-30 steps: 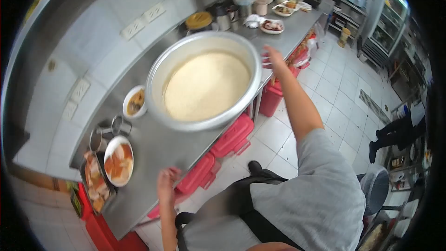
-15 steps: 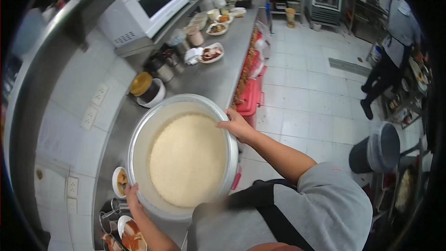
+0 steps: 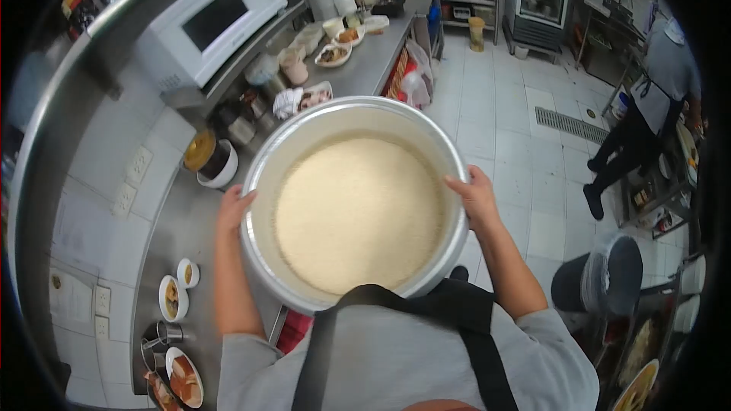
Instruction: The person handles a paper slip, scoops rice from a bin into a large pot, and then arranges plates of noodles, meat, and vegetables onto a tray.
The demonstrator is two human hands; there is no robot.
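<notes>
A large round metal pot [image 3: 263, 141] with pale, grain-like contents [image 3: 358, 213] is held in front of my body, above the counter's front edge. My left hand [image 3: 234, 209] grips its left rim, thumb over the edge. At the right rim, my right hand [image 3: 474, 196] holds on the same way, with the fingers partly hidden behind the wall. The pot covers part of the counter and of a plate of meat [image 3: 316, 94] behind it.
The steel counter [image 3: 205, 236] carries a jar with a yellow lid [image 3: 200, 151], small bowls [image 3: 173, 297] and a plate of food [image 3: 185, 380]. A microwave [image 3: 217, 23] sits on a shelf. A bin [image 3: 575, 281] and another person [image 3: 647, 106] are at the right.
The pot has moved right and closer to my body, off most of the counter. My left hand has shifted up along its left rim, and my right hand has moved right with it.
</notes>
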